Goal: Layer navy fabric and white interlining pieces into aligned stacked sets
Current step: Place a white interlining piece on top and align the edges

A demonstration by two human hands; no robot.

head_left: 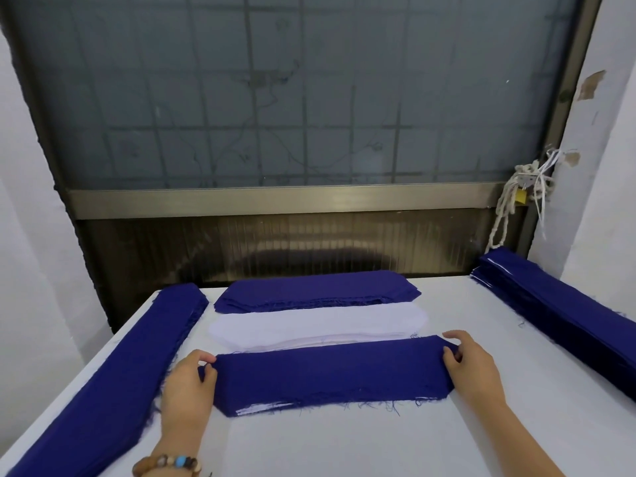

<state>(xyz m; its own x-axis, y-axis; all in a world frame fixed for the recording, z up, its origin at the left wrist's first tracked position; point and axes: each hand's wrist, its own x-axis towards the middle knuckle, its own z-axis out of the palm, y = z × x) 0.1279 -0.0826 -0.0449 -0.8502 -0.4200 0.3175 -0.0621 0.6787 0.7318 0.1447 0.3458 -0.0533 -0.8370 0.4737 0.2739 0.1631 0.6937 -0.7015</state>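
A layered stack (330, 375) topped by a navy piece lies in front of me, with white interlining edges showing at its near left side. My left hand (187, 387) pinches the top navy piece at its left end. My right hand (469, 364) pinches its right end. Just behind it lies a pile of white interlining pieces (316, 325). Further back sits a pile of navy pieces (316, 290) with angled ends.
A long navy stack (113, 380) runs along the left edge of the white table (344, 442). Another long navy stack (554, 311) lies along the right edge. A dark window frame and white walls stand behind the table.
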